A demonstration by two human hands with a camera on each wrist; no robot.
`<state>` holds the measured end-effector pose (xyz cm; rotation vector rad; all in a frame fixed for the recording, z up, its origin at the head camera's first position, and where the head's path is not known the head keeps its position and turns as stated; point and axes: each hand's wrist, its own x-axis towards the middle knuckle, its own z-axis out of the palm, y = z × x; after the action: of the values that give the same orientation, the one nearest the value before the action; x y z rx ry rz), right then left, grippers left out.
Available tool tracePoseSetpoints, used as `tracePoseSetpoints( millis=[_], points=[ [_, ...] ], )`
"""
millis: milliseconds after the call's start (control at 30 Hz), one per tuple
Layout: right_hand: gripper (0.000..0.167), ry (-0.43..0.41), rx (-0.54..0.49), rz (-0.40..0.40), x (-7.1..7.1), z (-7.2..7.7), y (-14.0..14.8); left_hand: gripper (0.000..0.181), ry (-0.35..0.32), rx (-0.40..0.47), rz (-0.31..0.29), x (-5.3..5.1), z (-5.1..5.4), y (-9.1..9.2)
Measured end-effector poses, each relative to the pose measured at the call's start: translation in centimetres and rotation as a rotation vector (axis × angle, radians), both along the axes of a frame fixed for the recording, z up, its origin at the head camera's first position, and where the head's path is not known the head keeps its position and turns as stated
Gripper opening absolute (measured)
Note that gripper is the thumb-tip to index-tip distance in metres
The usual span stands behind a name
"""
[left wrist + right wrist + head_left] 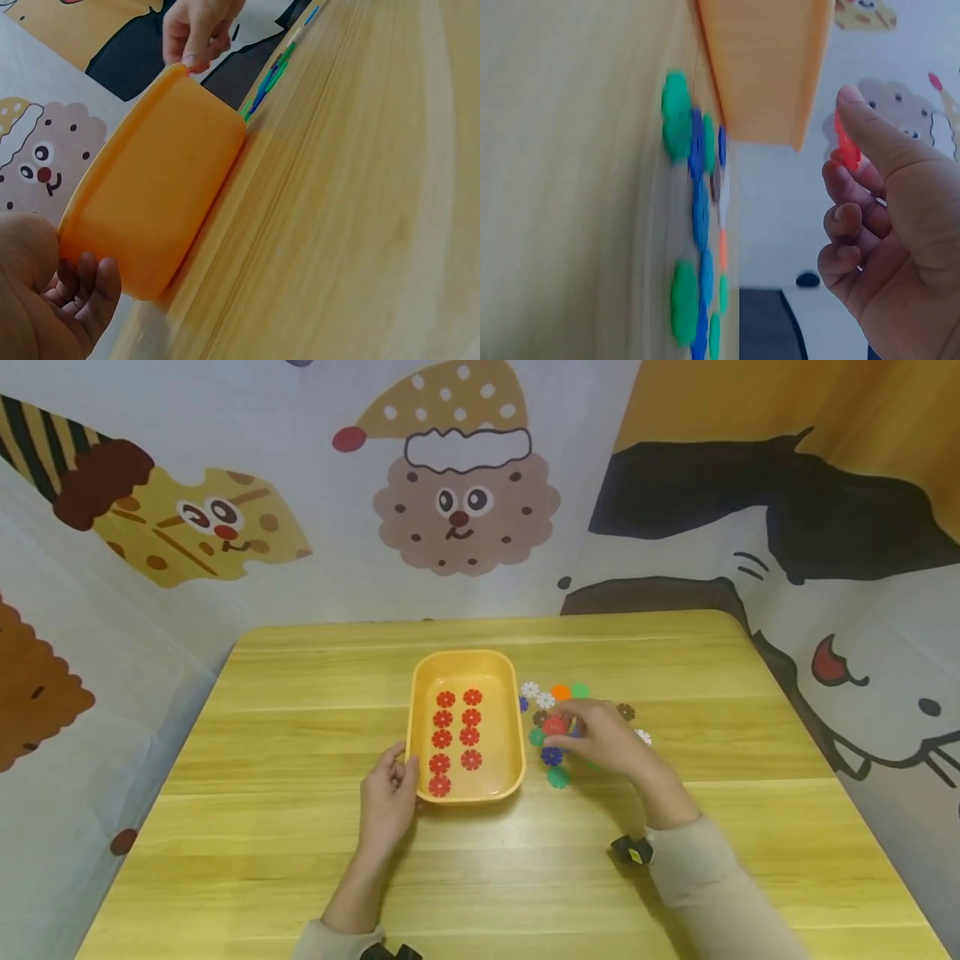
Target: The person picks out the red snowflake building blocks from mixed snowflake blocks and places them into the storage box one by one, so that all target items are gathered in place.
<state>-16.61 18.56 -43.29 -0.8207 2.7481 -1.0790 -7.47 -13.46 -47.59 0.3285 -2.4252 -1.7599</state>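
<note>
A yellow-orange plastic tray [498,777] sits mid-table with several red snowflake discs [442,738] lying in two columns on its floor. My left hand [387,797] holds the tray's left side near the front corner, thumb at the rim and fingers against the outer wall, as the left wrist view also shows. Between thumb and fingers, my right hand [603,739] pinches one red snowflake disc [847,142], raised above the loose discs to the right of the tray. In the right wrist view its other fingers are curled.
Loose snowflake discs lie right of the tray: white [530,689], orange [561,692], green [557,777], blue [552,757] and brown [626,712]. The wooden table [285,718] backs onto a cartoon-printed cloth [315,593].
</note>
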Motion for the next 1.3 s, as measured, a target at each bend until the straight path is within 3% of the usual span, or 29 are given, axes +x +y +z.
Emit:
tracePoseSetpoints(
  millis=[233, 467, 933, 1100, 1300],
  points=[
    [0.036, 0.047, -0.031, 0.111, 0.3, -0.1, -3.0, 0.041, -0.004, 0.011, 0.0, 0.1, -0.1, 0.1],
    [0.034, 0.076, -0.034, 0.151, 0.7, 0.1, -5.1, 0.042, 0.002, 0.008, -0.002, 0.1, 0.0, 0.1],
    [0.044, 0.123, 0.108, 0.199, 0.9, 0.0, -8.8, 0.041, 0.01, 0.003, -0.012, 0.3, 0.1, 0.1],
    [0.037, 0.104, 0.144, 0.264, 0.8, -0.1, -10.1, 0.042, 0.004, 0.009, -0.008, 0.2, 0.2, 0.1],
    [0.028, 0.073, 0.265, 0.305, 1.0, -0.1, -10.7, 0.041, 0.008, 0.019, -0.001, 0.1, 0.1, 0.1]
  ],
)
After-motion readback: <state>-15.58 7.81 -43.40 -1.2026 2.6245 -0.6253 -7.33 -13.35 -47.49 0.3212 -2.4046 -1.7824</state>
